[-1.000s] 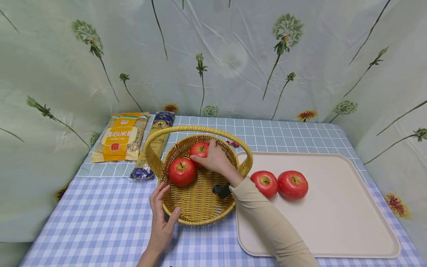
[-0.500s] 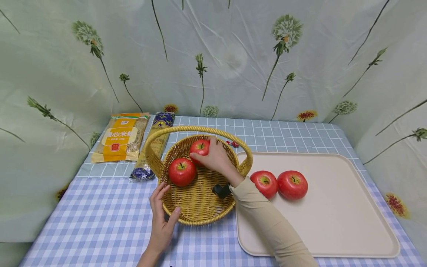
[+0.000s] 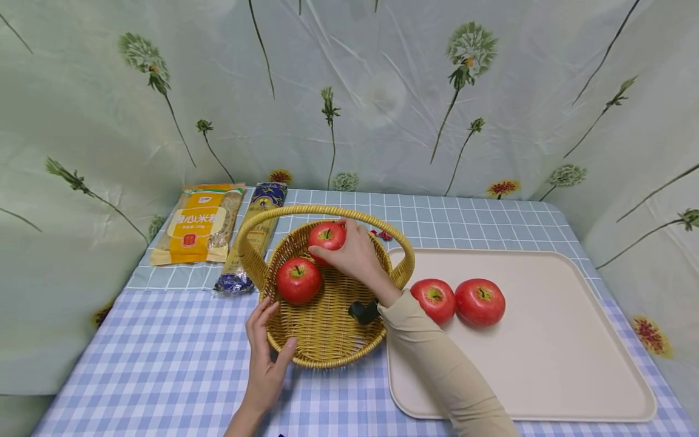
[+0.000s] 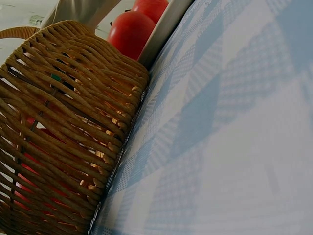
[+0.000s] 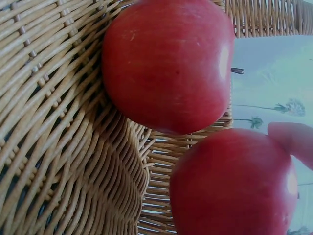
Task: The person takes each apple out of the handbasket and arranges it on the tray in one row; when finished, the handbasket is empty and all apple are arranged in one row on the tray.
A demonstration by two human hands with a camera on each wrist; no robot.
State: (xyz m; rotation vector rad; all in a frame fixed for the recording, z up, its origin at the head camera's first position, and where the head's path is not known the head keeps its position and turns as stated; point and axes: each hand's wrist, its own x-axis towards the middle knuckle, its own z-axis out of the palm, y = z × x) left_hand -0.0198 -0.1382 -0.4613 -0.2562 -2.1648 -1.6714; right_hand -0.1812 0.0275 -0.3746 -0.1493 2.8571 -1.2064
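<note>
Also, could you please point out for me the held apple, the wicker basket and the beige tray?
Held apple (image 3: 325,235): head view, middle of its visible skin.
Wicker basket (image 3: 324,332): head view, bare woven floor.
Beige tray (image 3: 562,340): head view, bare flat surface.

R hand (image 3: 352,258) covers part of held apple (image 3: 326,235), far fingertips hidden; same apple cut by btm edge in R wrist view. Sleeve (image 3: 445,358) overlaps near tray apple (image 3: 434,297) + tray (image 3: 568,340), runs off btm. Basket (image 3: 322,334) handle hides strip of spaghetti pkg (image 3: 261,233). Red item (image 3: 382,235) by rim too small to ID. Cloth (image 4: 254,161) blurry, L wrist view.
</note>
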